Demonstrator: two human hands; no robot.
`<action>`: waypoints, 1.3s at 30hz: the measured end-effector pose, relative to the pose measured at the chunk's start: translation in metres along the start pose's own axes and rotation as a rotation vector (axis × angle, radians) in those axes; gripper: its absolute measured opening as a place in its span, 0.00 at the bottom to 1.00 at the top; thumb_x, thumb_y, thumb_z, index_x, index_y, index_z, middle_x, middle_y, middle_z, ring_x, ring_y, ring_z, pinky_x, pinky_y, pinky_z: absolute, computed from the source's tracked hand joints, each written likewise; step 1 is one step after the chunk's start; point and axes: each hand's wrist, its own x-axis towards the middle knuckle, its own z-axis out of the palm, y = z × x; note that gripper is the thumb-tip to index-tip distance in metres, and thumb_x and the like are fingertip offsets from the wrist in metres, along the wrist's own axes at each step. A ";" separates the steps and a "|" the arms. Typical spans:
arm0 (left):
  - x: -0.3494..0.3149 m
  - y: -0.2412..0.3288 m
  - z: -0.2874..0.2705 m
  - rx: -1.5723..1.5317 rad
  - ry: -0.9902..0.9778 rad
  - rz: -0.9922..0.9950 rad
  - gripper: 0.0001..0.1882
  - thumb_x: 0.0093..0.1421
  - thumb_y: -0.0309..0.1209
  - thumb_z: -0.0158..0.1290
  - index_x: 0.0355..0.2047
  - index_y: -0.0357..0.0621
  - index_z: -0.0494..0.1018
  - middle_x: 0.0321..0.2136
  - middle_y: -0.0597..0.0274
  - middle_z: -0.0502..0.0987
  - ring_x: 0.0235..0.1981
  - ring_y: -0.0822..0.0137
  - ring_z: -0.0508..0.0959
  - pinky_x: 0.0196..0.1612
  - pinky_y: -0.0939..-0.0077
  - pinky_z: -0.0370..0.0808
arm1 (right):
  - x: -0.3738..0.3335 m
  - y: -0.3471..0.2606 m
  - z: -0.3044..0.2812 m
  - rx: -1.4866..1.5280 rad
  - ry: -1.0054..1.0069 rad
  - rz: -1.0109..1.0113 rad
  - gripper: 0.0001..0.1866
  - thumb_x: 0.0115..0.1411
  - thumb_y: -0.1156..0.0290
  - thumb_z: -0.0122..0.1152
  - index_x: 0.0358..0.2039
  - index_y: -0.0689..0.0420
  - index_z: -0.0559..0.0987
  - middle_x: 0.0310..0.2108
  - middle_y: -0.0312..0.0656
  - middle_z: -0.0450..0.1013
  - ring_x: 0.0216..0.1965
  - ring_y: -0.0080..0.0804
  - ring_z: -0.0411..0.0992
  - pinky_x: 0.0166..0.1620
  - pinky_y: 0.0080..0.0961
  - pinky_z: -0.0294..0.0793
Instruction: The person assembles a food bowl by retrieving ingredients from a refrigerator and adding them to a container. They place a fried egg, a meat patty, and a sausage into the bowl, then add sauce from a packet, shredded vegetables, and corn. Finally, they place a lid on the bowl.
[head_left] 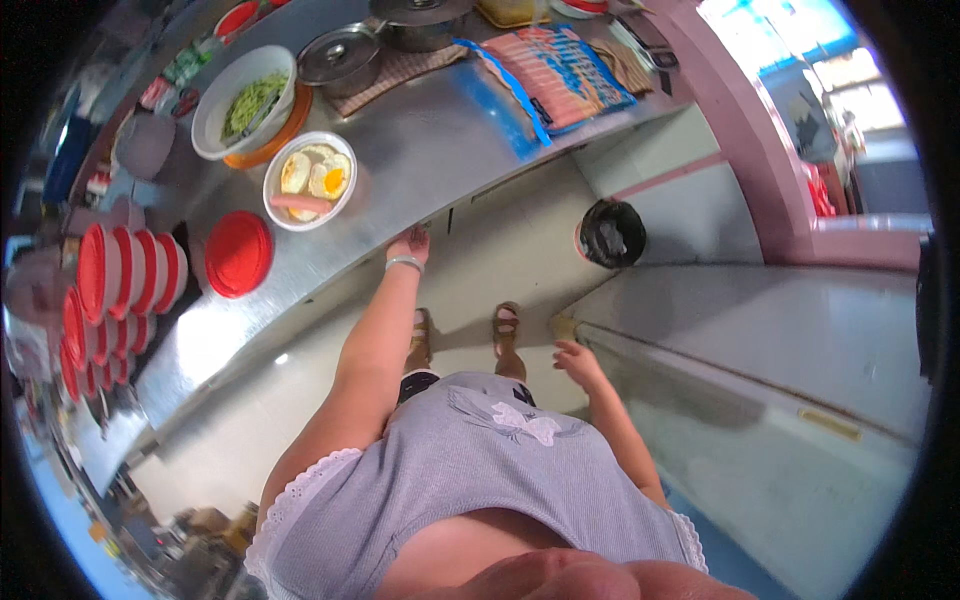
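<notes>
My left hand [408, 242], with a pale bracelet at the wrist, is at the front edge of the steel counter [405, 140]. Its fingers are foreshortened and dark, so their grip is unclear. On the counter just beyond it stands a white round bowl [276, 215] holding fried eggs [328, 181] and a pink sausage [301, 204]. A red round lid [238, 254] lies flat to the left of that bowl. My right hand [577, 362] hangs by my side with loosely bent, parted fingers and nothing in it, near the corner of a white chest-like cabinet [760, 350].
A large white bowl of shredded green vegetable [255, 104], lidded pots [340, 58] and a pack of sausages [560, 80] line the counter. Stacked red-lidded containers [130, 270] stand at the left. A black-lined bin [612, 234] is on the floor ahead right.
</notes>
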 end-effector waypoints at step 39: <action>-0.400 -0.080 -0.450 0.867 1.560 0.505 0.28 0.55 0.51 0.39 0.35 0.34 0.70 0.28 0.44 0.72 0.28 0.53 0.68 0.34 0.62 0.65 | 0.472 -0.142 0.401 0.255 -0.550 -0.215 0.18 0.58 0.62 0.41 0.45 0.59 0.64 0.40 0.43 0.65 0.40 0.37 0.66 0.42 0.32 0.66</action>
